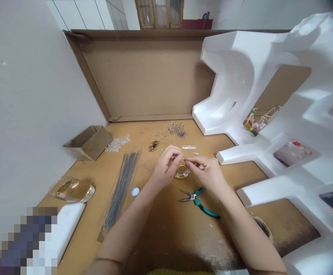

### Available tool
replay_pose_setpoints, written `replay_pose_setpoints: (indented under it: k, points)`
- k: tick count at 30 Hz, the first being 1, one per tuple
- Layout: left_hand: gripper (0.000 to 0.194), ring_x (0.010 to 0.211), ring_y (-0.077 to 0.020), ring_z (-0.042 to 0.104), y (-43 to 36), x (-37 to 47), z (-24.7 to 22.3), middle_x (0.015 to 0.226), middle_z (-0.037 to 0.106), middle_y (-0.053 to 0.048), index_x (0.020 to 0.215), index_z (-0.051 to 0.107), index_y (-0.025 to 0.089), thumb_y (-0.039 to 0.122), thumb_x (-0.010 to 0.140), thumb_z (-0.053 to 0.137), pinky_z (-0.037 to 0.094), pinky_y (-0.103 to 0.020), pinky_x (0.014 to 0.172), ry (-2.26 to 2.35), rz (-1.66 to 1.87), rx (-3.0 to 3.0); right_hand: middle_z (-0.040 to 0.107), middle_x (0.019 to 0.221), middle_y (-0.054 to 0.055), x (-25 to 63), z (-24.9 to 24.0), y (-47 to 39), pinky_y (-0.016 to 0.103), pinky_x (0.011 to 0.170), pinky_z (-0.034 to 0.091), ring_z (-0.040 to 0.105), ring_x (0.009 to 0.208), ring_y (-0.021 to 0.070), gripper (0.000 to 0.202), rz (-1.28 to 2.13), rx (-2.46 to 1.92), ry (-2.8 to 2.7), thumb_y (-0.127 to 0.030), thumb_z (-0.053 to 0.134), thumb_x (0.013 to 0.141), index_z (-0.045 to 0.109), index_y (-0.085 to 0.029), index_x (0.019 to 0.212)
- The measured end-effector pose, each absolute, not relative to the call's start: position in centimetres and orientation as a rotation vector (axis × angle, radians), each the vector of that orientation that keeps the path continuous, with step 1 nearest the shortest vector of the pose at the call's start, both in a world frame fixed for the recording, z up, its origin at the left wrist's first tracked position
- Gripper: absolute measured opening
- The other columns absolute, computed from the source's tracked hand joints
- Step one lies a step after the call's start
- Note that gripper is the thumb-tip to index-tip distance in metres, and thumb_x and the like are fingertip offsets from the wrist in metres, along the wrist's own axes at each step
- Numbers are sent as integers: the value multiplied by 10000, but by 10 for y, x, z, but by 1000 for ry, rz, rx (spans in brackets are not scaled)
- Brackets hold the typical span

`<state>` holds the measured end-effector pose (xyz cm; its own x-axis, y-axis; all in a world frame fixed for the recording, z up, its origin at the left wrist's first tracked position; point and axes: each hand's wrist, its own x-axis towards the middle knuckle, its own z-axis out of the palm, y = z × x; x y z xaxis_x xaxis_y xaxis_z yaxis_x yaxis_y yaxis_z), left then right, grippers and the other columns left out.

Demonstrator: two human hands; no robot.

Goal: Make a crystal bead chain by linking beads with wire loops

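My left hand (166, 165) and my right hand (208, 172) meet above the middle of the brown table (166, 229). Both pinch a small yellow ring with clear beads (182, 173) and a thin wire between the fingertips. Green-handled pliers (199, 200) lie on the table just below my hands, untouched. A bundle of thin grey wires (122, 187) lies to the left of my left forearm.
Clear beads (117, 143), small black rings (154, 146) and metal bits (177, 130) lie further back. A small cardboard box (87, 142) and a glass dish (70, 190) sit left. Large white foam packing (283, 114) fills the right. A cardboard sheet (146, 76) stands behind.
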<state>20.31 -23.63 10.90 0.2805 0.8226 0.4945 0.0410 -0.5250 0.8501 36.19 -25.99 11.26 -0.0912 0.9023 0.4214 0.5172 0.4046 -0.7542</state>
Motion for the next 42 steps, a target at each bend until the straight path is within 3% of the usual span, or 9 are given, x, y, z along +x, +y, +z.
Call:
replay_pose_setpoints:
  k: [8, 22, 29, 33, 37, 42]
  points:
    - [189, 503, -70, 403, -238, 207, 106, 614, 434, 41, 867, 513, 182, 362, 886, 461, 339, -209, 496, 766, 1307, 1645, 723, 765, 39, 362, 113, -261, 325, 644, 487, 631, 638, 182, 169, 557, -1250, -1727, -299, 583, 795, 732, -243, 849]
    - [174, 395, -25, 380, -234, 207, 106, 635, 521, 43, 817, 520, 173, 341, 829, 563, 327, -189, 412, 482, 1301, 1331, 726, 735, 26, 355, 128, -271, 282, 581, 480, 615, 599, 158, 151, 686, -1286, -1712, -298, 603, 770, 725, -210, 789]
    - [152, 393, 3, 410, -232, 204, 109, 757, 569, 32, 818, 526, 163, 303, 819, 586, 334, -151, 385, 449, 1338, 1229, 697, 1036, 58, 373, 141, -280, 299, 740, 495, 644, 827, 178, 340, 633, -1423, -1912, -430, 514, 841, 656, -216, 1064]
    - [155, 364, 23, 349, -229, 199, 115, 726, 536, 46, 773, 496, 157, 273, 816, 589, 284, -123, 355, 333, 1229, 1026, 675, 1019, 132, 389, 104, -296, 396, 801, 464, 615, 913, 267, 347, 355, -1713, -2365, -390, 520, 817, 648, -173, 1057]
    - [129, 348, 29, 259, -226, 195, 117, 682, 470, 58, 774, 490, 154, 233, 808, 586, 229, -105, 320, 210, 1092, 817, 526, 1272, 184, 401, 48, -319, 442, 927, 381, 459, 1161, 324, 634, 197, -1657, -2678, -350, 609, 702, 486, -131, 1284]
    - [102, 355, 22, 259, -225, 193, 117, 684, 456, 51, 772, 496, 150, 212, 826, 556, 243, -108, 325, 123, 1029, 740, 467, 1310, 205, 403, 25, -327, 478, 955, 307, 361, 1212, 360, 726, 14, -1629, -2747, -289, 579, 646, 417, -97, 1328]
